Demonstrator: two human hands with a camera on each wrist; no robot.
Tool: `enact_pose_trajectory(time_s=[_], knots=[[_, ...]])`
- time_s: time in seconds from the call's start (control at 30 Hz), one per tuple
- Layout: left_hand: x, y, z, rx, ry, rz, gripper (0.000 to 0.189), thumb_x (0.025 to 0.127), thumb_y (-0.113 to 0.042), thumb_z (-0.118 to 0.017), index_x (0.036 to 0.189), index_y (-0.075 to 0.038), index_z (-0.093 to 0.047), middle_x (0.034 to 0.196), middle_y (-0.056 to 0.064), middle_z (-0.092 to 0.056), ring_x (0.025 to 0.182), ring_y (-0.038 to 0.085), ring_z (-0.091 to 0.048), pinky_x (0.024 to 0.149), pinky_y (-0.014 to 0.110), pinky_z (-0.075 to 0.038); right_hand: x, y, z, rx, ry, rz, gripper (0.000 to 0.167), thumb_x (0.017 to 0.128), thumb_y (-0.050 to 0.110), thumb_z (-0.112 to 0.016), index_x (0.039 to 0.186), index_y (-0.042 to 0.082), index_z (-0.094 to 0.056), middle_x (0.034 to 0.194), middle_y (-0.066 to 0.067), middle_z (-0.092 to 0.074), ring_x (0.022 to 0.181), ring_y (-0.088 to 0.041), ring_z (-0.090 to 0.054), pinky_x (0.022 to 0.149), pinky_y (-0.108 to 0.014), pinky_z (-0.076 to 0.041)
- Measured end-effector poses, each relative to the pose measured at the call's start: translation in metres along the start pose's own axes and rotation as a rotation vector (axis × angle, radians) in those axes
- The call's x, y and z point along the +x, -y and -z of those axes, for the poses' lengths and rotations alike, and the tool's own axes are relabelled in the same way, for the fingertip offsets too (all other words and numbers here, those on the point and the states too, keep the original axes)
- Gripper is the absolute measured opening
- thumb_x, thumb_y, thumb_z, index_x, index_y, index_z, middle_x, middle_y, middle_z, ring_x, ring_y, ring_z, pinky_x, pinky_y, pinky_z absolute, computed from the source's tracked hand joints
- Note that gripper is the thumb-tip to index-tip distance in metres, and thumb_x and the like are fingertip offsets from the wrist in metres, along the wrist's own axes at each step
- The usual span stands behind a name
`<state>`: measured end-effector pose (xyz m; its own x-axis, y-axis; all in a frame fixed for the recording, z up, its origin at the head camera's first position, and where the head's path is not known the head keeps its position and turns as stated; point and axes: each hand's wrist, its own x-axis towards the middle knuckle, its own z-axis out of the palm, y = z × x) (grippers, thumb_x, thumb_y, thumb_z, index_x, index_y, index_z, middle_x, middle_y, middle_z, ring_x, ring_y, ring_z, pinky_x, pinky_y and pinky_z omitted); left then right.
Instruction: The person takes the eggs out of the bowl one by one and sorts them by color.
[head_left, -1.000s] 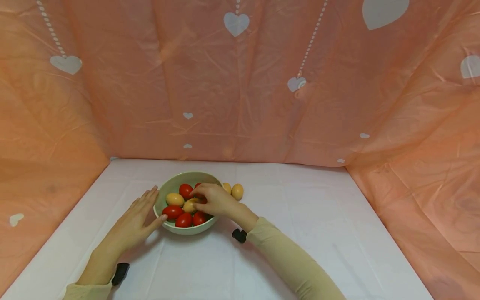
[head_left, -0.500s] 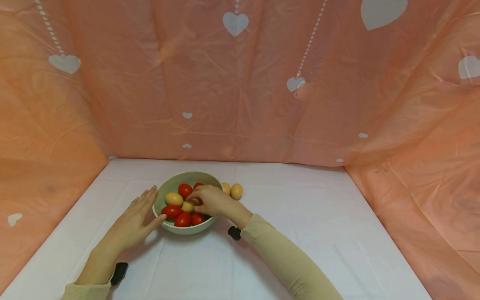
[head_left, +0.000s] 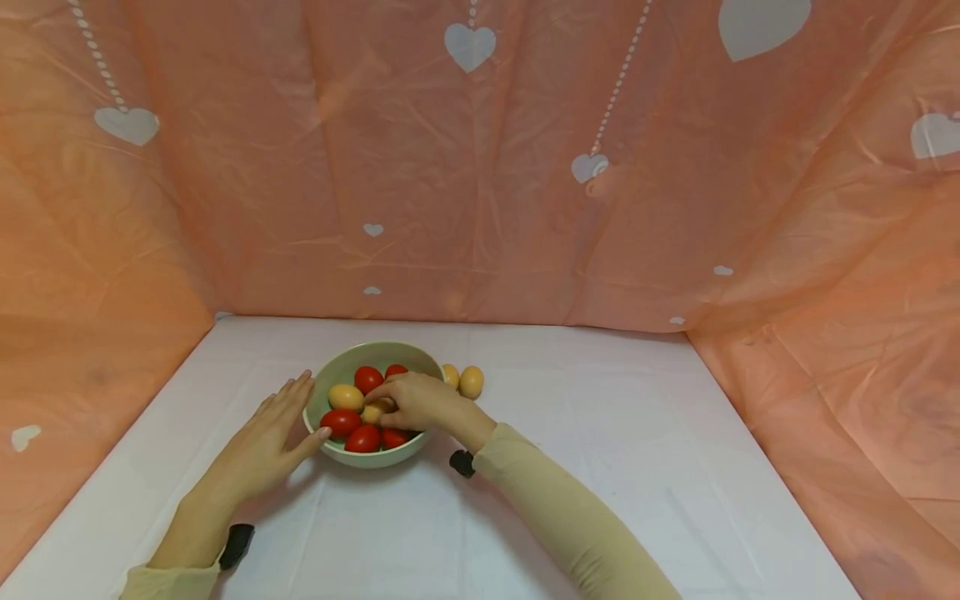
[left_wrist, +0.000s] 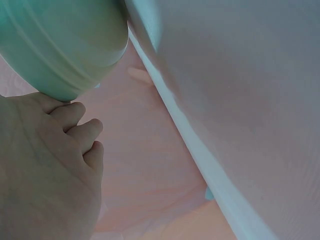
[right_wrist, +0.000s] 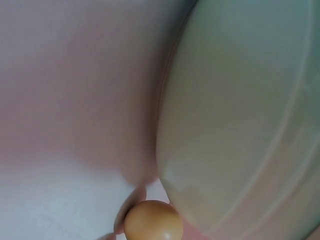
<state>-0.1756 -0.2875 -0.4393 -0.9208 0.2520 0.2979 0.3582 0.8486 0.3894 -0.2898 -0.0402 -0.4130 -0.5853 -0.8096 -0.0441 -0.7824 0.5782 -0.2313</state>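
Note:
A pale green bowl (head_left: 375,459) sits on the white table, with several red eggs (head_left: 341,422) and yellow eggs (head_left: 346,397) inside. My right hand (head_left: 427,402) reaches over the bowl's right rim. Its thumb and fingers pinch a yellow egg (head_left: 372,412) among the others, partly covered by the fingers. My left hand (head_left: 262,450) lies against the bowl's left side with fingers extended, the thumb at the near rim. In the left wrist view, the left fingers (left_wrist: 86,131) touch the bowl's outer wall (left_wrist: 70,45). The right wrist view shows mostly the bowl's wall (right_wrist: 235,115).
Just right of the bowl, two yellow eggs (head_left: 471,382) lie on the white tablecloth (head_left: 600,433), one partly hidden by the bowl. An orange curtain (head_left: 480,233) with white hearts encloses the back and sides.
Inside the bowl my right hand has shifted slightly left and down, its fingers coming round the yellow egg. My left hand has stayed at the bowl's left side.

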Motion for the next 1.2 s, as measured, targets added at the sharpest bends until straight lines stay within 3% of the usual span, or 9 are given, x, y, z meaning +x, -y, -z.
enact_pose_trajectory(time_s=[0.13,0.33,0.73,1.0,1.2], knots=[[0.000,0.001,0.000,0.001,-0.004,0.000,0.086,0.101,-0.043,-0.066,0.161,0.006,-0.029,0.168,0.025,-0.027,0.151,0.050,-0.028,0.127,0.058,-0.018,0.000,0.002,0.001,0.020,-0.015,-0.015,0.034,0.098,0.033,-0.074,0.131,0.024,-0.072,0.114,0.010,-0.073,0.096,-0.007,-0.060,0.083,-0.021,-0.050],[0.001,0.003,-0.001,0.008,-0.014,-0.006,0.086,0.101,-0.043,-0.067,0.161,0.005,-0.029,0.168,0.024,-0.027,0.150,0.050,-0.029,0.127,0.058,-0.019,-0.002,0.001,0.002,0.048,-0.048,-0.021,0.029,0.097,0.035,-0.076,0.124,0.024,-0.074,0.113,0.010,-0.072,0.093,-0.005,-0.059,0.080,-0.021,-0.049],[0.002,0.000,0.001,-0.007,0.012,0.012,0.087,0.101,-0.044,-0.065,0.162,0.004,-0.027,0.168,0.024,-0.025,0.152,0.050,-0.027,0.126,0.060,-0.019,-0.006,0.000,0.000,0.086,-0.139,-0.031,0.032,0.092,0.032,-0.079,0.123,0.024,-0.074,0.114,0.009,-0.069,0.097,-0.007,-0.061,0.083,-0.022,-0.051],[0.001,0.001,-0.001,-0.002,0.008,0.009,0.086,0.101,-0.044,-0.065,0.162,0.004,-0.027,0.168,0.024,-0.026,0.151,0.050,-0.027,0.127,0.058,-0.018,-0.012,-0.002,-0.003,0.125,-0.225,0.005,0.030,0.093,0.029,-0.078,0.122,0.025,-0.073,0.123,0.007,-0.068,0.105,-0.007,-0.062,0.091,-0.019,-0.050],[-0.001,0.001,-0.002,-0.004,-0.012,-0.004,0.085,0.101,-0.042,-0.067,0.161,0.005,-0.029,0.167,0.024,-0.028,0.150,0.051,-0.029,0.128,0.056,-0.017,-0.016,-0.004,-0.008,0.183,-0.327,0.080,0.034,0.091,0.020,-0.079,0.125,0.018,-0.073,0.132,0.002,-0.068,0.112,-0.009,-0.063,0.093,-0.015,-0.050]])
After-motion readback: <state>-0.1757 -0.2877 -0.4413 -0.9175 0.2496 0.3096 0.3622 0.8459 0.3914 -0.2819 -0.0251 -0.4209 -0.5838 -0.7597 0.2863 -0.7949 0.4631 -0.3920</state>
